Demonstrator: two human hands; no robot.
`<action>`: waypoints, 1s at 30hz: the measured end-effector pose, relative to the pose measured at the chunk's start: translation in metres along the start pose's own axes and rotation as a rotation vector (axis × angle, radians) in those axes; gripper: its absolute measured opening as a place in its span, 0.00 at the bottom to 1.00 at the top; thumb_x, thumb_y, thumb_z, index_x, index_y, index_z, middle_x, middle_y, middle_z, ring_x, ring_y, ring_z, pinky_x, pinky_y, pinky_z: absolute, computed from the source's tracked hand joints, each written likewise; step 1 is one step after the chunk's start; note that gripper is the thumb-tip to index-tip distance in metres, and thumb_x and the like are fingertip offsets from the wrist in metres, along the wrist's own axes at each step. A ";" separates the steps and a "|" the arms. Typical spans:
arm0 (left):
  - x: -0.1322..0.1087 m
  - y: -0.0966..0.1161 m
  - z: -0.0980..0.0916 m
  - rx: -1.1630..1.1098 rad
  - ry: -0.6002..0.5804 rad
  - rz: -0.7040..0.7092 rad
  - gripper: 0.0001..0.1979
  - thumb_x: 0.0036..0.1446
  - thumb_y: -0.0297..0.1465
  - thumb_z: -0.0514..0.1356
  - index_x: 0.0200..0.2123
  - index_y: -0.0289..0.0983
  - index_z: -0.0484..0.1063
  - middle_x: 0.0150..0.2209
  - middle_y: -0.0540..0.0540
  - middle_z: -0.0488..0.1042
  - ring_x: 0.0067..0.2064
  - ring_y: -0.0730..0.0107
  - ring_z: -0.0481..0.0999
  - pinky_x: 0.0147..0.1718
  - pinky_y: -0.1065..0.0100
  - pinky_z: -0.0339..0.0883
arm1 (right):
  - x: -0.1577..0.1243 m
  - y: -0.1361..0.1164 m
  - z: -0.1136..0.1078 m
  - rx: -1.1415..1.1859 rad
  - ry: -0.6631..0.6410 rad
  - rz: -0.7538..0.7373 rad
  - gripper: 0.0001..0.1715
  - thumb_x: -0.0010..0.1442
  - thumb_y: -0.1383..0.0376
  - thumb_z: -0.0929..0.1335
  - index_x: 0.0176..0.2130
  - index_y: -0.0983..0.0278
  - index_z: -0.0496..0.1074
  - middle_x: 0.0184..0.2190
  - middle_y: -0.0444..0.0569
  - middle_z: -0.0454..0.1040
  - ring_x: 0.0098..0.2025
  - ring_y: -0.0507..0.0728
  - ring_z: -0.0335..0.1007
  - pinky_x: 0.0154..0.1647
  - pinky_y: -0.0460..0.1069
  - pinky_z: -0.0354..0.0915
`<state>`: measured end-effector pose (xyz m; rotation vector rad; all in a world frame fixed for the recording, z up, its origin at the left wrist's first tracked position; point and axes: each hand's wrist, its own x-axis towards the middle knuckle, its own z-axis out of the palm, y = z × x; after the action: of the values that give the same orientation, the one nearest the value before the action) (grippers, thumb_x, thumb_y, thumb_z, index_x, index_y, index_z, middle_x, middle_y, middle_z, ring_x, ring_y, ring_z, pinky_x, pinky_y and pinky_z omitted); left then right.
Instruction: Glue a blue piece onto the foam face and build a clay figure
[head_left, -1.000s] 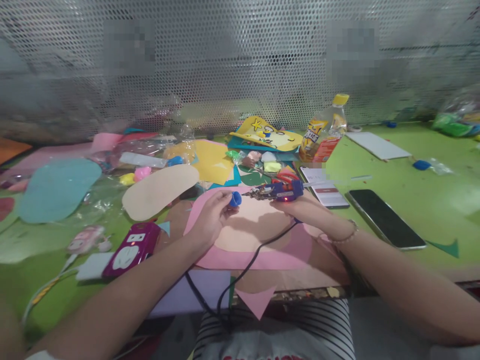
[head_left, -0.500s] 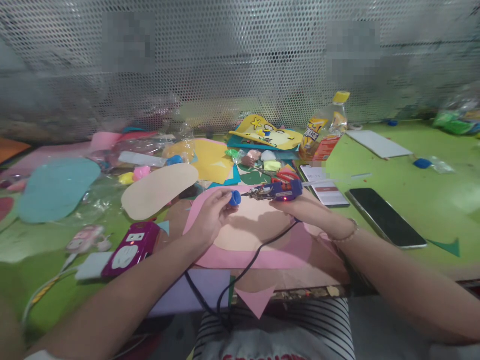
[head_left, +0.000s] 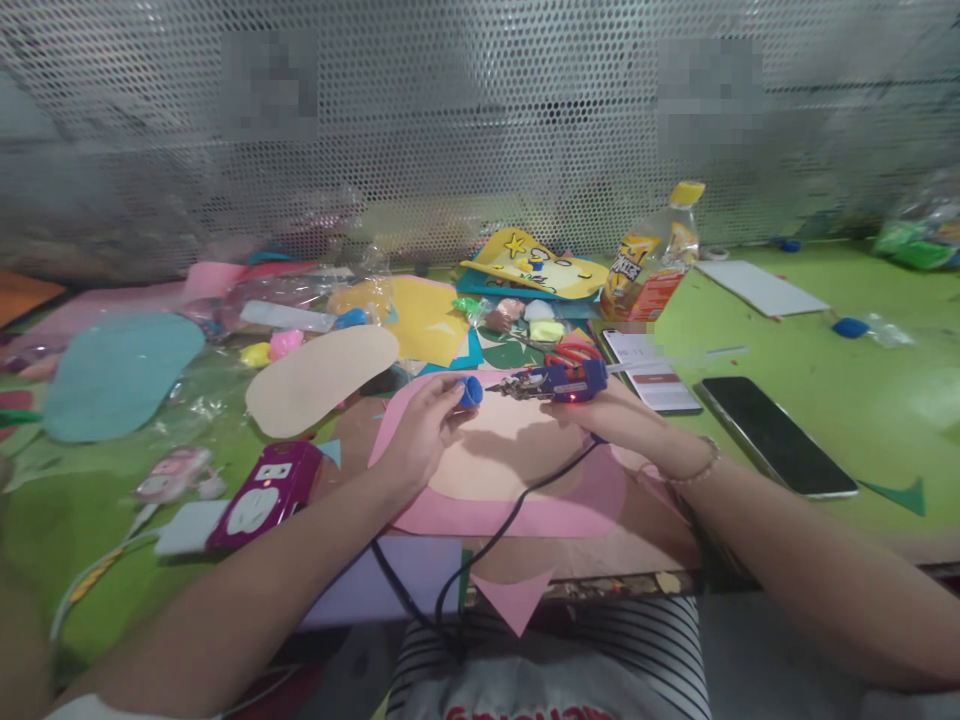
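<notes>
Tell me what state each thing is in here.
Glue gun: red light on, in the right hand
Blue cap: in the left hand, open side facing the glue gun
Bottle: capped
White-screened phone: lit
Black phone: screen dark
Purple power box: small light on
Scissors: partly hidden, can't tell

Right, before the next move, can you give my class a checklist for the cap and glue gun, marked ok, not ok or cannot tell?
1. Left hand holding the blue cap: ok.
2. Right hand holding the glue gun: ok.
3. Nozzle pointing toward the cap: ok.
4. Red light on the gun lit: ok.
5. Nozzle hot enough: cannot tell.
6. Black cord clear of the pink sheet: not ok, it crosses over it.
</notes>
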<state>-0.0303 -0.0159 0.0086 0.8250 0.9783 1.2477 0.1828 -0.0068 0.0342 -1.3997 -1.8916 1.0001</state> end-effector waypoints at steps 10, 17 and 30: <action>0.001 -0.001 -0.001 0.006 -0.030 0.006 0.09 0.46 0.32 0.64 0.32 0.36 0.73 0.31 0.50 0.71 0.33 0.77 0.69 0.38 0.71 0.64 | -0.001 0.003 0.001 0.068 0.055 -0.021 0.06 0.45 0.64 0.69 0.24 0.64 0.67 0.24 0.43 0.69 0.28 0.53 0.62 0.29 0.46 0.59; -0.001 0.001 0.002 0.026 -0.033 0.010 0.09 0.46 0.32 0.64 0.32 0.36 0.73 0.31 0.50 0.71 0.32 0.77 0.69 0.37 0.71 0.64 | -0.001 0.002 0.003 0.096 0.048 -0.025 0.06 0.44 0.64 0.69 0.25 0.65 0.69 0.24 0.43 0.69 0.29 0.53 0.62 0.29 0.46 0.59; 0.002 0.000 0.000 0.020 -0.005 0.018 0.08 0.45 0.31 0.65 0.32 0.37 0.74 0.34 0.49 0.72 0.35 0.75 0.69 0.38 0.71 0.65 | 0.000 0.004 0.002 0.043 0.037 -0.045 0.08 0.45 0.63 0.69 0.23 0.65 0.67 0.22 0.43 0.68 0.27 0.52 0.60 0.28 0.46 0.58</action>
<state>-0.0302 -0.0143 0.0083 0.8535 0.9827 1.2528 0.1833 -0.0065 0.0302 -1.3367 -1.8559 0.9810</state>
